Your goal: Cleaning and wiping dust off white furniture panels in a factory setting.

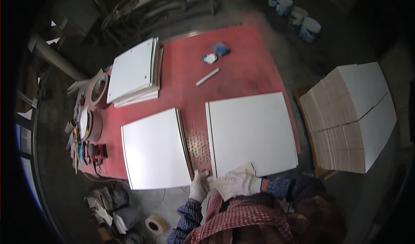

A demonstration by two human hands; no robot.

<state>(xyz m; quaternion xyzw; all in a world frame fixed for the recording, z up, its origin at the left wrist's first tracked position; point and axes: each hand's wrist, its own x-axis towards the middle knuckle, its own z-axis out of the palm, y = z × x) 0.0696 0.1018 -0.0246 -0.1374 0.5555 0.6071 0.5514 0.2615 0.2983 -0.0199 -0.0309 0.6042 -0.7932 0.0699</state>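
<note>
Two piles of white rectangular panels lie on the red table, a left pile [153, 151] and a right panel [251, 134]. My left hand [199, 187], in a white knit glove, is at the near right corner of the left pile, beside the gap between the two. Its thumb and fingers look apart, with nothing visible in them. Over the near edge of the right panel lies my right hand [242, 183], also gloved. It is closed on a thin beige sheet [247, 169], whose corners stick out past the hand. Whether the sheet is cloth or paper I cannot tell.
Farther off on the red table [233, 77] are another panel stack [135, 69], a white stick [208, 77] and a blue-and-white item [210, 58]. A red power tool [95, 152] and rolls [93, 125] line the left edge. Tall stacked boards [346, 118] stand right; buckets [310, 29] beyond.
</note>
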